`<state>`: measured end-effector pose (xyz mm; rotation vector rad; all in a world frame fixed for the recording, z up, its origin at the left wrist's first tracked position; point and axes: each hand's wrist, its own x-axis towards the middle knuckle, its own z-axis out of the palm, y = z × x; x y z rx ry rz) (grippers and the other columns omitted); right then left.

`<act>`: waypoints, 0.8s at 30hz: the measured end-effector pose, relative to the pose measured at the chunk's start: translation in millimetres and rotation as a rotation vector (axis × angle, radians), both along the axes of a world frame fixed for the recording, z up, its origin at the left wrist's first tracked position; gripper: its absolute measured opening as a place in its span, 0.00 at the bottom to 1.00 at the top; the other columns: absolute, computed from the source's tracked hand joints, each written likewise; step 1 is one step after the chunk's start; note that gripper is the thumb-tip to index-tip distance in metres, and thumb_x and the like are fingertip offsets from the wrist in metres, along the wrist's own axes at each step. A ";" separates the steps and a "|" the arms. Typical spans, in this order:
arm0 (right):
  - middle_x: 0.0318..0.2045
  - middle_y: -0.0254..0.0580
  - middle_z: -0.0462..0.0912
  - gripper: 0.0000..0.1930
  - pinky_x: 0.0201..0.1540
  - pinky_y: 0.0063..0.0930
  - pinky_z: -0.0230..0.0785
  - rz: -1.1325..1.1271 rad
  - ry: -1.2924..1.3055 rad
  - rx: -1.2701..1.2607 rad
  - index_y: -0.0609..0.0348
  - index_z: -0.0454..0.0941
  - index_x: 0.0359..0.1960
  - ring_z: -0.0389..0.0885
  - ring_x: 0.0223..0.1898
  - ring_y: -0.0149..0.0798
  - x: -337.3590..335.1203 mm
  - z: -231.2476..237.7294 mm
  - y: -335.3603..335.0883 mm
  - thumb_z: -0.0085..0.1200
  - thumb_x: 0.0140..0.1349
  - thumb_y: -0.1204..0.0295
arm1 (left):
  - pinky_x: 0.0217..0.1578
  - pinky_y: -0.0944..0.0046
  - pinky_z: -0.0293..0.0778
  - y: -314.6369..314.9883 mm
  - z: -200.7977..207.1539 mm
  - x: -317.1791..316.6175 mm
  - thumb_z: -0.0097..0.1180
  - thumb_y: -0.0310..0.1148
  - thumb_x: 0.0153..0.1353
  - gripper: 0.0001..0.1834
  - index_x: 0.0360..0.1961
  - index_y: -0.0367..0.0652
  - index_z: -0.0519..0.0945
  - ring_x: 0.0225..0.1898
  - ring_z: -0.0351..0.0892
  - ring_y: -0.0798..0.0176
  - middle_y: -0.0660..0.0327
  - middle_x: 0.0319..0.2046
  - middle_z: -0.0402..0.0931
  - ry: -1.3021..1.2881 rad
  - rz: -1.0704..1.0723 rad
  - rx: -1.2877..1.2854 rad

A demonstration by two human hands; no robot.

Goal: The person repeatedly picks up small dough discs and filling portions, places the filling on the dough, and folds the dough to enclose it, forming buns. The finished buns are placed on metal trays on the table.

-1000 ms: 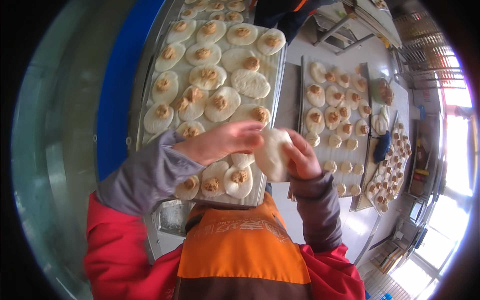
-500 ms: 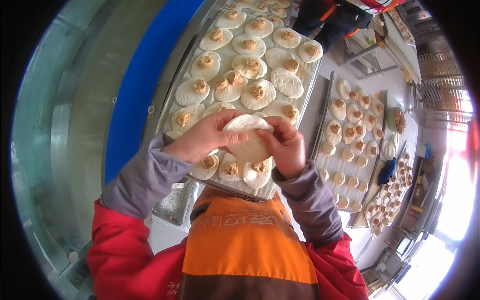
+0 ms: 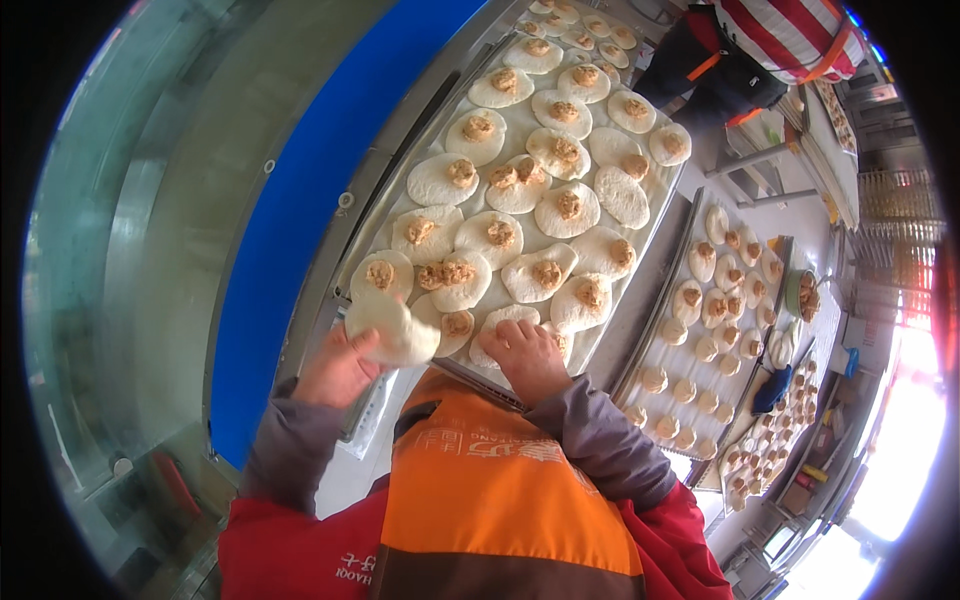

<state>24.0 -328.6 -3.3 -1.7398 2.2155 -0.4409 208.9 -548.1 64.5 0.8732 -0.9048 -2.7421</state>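
My left hand (image 3: 338, 372) grips a flat round dough wrapper (image 3: 392, 330), which hangs tilted past the near left corner of the large tray (image 3: 640, 235). My right hand (image 3: 530, 357) is at the tray's near edge, its fingers curled down onto another dough wrapper (image 3: 492, 325). What lies under those fingertips is hidden. Beside the right hand, some brown filling (image 3: 562, 347) shows on a wrapper. Rows of wrappers cover the tray, most bearing a lump of filling (image 3: 500, 233). One wrapper (image 3: 621, 197) on the right side shows no filling on top.
To the right stands a second tray (image 3: 640, 370) of filled wrappers and closed buns. Beyond it are another board of buns (image 3: 770, 430), a green bowl of filling (image 3: 803, 292) and a dark blue cloth (image 3: 771, 390). Another person (image 3: 720, 70) stands at the far end.
My hands have parted. The left carried the wrapper left and toward me; the right let go of it and came down at the tray's near edge. The whole view has shifted somewhat.
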 end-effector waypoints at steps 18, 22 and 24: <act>0.45 0.45 0.80 0.25 0.48 0.42 0.72 -0.200 -0.284 -0.263 0.57 0.79 0.54 0.80 0.45 0.49 -19.9 37.5 60.5 0.66 0.51 0.73 | 0.57 0.60 0.74 151.3 -29.4 10.6 0.52 0.25 0.68 0.23 0.63 0.35 0.67 0.56 0.76 0.61 0.54 0.56 0.74 -0.241 -0.014 0.048; 0.50 0.42 0.79 0.27 0.51 0.40 0.72 -0.177 -0.077 -0.073 0.60 0.75 0.58 0.78 0.47 0.48 -43.7 21.3 65.6 0.63 0.53 0.75 | 0.59 0.59 0.73 165.2 -36.9 17.5 0.53 0.26 0.68 0.23 0.62 0.36 0.67 0.57 0.76 0.59 0.55 0.56 0.74 -0.195 0.011 0.146; 0.51 0.40 0.78 0.29 0.51 0.39 0.72 -0.092 -0.067 -0.055 0.57 0.74 0.60 0.77 0.48 0.46 -49.8 18.0 60.1 0.64 0.53 0.73 | 0.59 0.59 0.74 170.6 -42.3 19.0 0.53 0.26 0.68 0.23 0.63 0.37 0.67 0.57 0.76 0.59 0.56 0.56 0.74 -0.193 0.017 0.174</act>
